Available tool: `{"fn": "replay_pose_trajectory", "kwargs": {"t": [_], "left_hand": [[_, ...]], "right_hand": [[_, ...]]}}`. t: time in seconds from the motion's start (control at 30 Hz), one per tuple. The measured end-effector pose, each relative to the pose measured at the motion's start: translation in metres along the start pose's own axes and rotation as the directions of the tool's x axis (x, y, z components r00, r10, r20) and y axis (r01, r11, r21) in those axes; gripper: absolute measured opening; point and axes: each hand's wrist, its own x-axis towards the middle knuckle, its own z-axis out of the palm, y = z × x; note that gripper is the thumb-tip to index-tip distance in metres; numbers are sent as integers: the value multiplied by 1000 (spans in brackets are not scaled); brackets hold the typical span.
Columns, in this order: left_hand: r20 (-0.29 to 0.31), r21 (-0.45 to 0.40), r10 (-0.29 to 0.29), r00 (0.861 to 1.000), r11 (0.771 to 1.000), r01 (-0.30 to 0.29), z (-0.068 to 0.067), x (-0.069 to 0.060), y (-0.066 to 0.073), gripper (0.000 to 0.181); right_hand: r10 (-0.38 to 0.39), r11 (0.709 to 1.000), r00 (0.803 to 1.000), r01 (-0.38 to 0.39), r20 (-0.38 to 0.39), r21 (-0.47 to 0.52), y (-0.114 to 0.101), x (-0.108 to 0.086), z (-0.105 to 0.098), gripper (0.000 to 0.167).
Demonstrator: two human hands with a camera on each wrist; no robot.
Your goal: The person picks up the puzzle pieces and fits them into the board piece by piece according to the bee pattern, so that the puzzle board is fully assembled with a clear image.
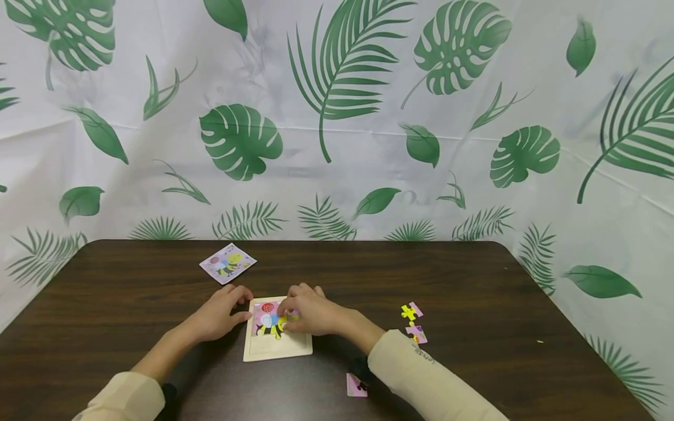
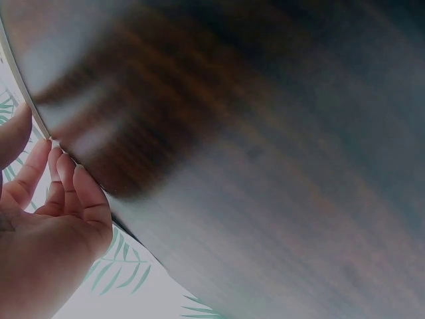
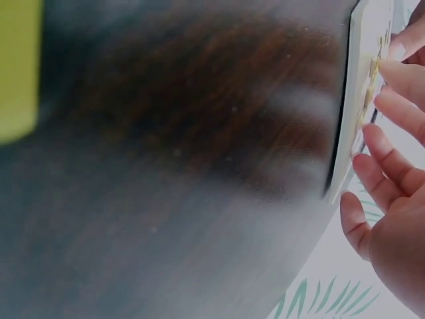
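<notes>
A pale wooden puzzle board (image 1: 278, 349) lies on the dark table, its upper part filled with pieces of a bee picture (image 1: 267, 323). My left hand (image 1: 218, 313) is at the board's left side, thumb and fingertips touching its edge. In the left wrist view, the fingers of that hand (image 2: 60, 206) are loosely bent against the rim. Over the board's right half, my right hand (image 1: 313, 313) pinches a puzzle piece between thumb and index finger, mostly hidden by the fingers. In the right wrist view, its other fingers (image 3: 385, 159) spread beside the board.
Loose puzzle pieces lie to the right: a yellow and pink one (image 1: 409, 312), a pink one (image 1: 417, 334) just below it, and another pink one (image 1: 357, 386) near my right sleeve. A picture card (image 1: 228, 263) of the bee lies behind my left hand. A leaf-print curtain (image 1: 337, 175) hangs behind the table.
</notes>
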Motion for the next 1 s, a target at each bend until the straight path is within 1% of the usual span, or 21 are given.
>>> {"fn": "replay_pose_trajectory", "kwargs": {"t": [0.2,0.33,0.47,0.57,0.67,0.9,1.0], "left_hand": [[1,-3,2,1000,1000,-2,1,0,-1,22],[3,-8,-13,1000,1000,13,1,0,-1,22],[5,-7,-19,1000,1000,19,0,0,-1,22],[6,-7,-22,1000,1000,22,0,0,-2,23],[7,-7,-21,1000,1000,21,0,0,-2,23],[5,-9,-17,1000,1000,17,0,-1,-2,23],[7,-9,-20,1000,1000,20,0,0,-2,23]], "right_hand": [[-22,1000,1000,22,-11,17,3,-2,-1,21],[-30,998,999,31,-28,48,8,-6,-6,22],[-21,997,1000,22,-15,78,13,-12,-15,25],[4,995,1000,-5,8,101,18,-17,-21,25],[15,992,1000,-16,10,129,25,-24,-26,27],[-63,984,998,66,-22,164,46,-43,-39,27],[-64,983,998,66,-20,169,56,-55,-44,26]]}}
